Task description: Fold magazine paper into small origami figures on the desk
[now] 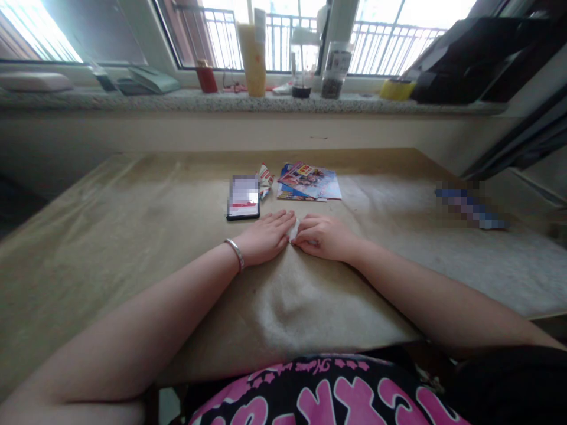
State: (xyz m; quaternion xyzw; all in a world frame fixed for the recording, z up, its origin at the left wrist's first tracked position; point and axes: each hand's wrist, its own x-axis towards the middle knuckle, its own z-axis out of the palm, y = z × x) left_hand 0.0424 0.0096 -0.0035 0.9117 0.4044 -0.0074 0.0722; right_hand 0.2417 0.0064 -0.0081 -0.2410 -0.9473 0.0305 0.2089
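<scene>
A small piece of white paper (pixel 294 229) lies on the table between my two hands, mostly covered by them. My left hand (pixel 268 237), with a silver bracelet at the wrist, rests flat with its fingers stretched over the paper's left side. On the other side, my right hand (pixel 324 237) has its fingers bent and pressed together at the paper's edge, pinching it. Just beyond my left hand lies a phone (pixel 243 198) with its screen lit. Farther off is a stack of colourful printed leaflets (pixel 312 182).
A crumpled red-and-white wrapper (pixel 266 178) sits beside the phone. Blue printed packaging, blurred, lies at the right of the table (pixel 186 177). The granite windowsill (pixel 168 104) behind bears a yellow tube (pixel 252 62), a red container (pixel 206 78), clear cups and a black bag (pixel 460 62).
</scene>
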